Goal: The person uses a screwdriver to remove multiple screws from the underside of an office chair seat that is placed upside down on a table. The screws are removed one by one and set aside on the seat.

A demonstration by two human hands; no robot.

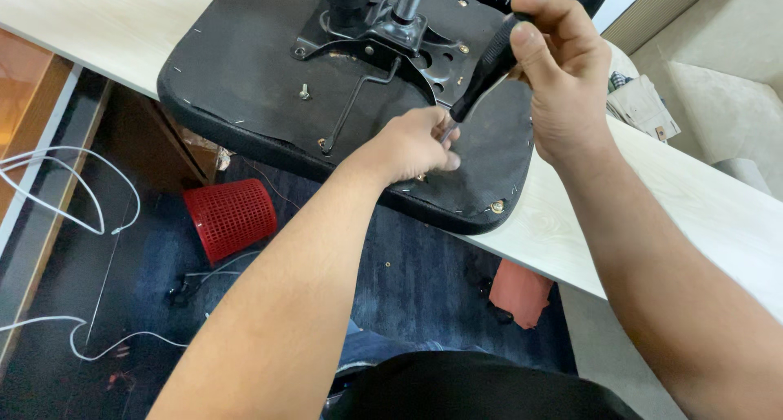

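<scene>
An upturned black chair seat [245, 69] lies on a pale wooden table [693, 200], its metal mounting plate [383, 41] and gas-lift post facing up. My right hand [563, 69] grips the black handle of a screwdriver [489, 65], which slants down to the seat's near edge. My left hand [412, 147] rests on the seat there, its fingers pinched around the screwdriver's tip. A loose screw [304, 91] stands on the seat, and a brass screw [497, 207] sits at the near corner.
A red mesh waste basket [231, 217] lies on the dark blue floor under the table, with white cables [73, 200] to its left. An orange-red piece [519, 292] lies below the table edge. Folded papers [640, 102] lie on the table at right.
</scene>
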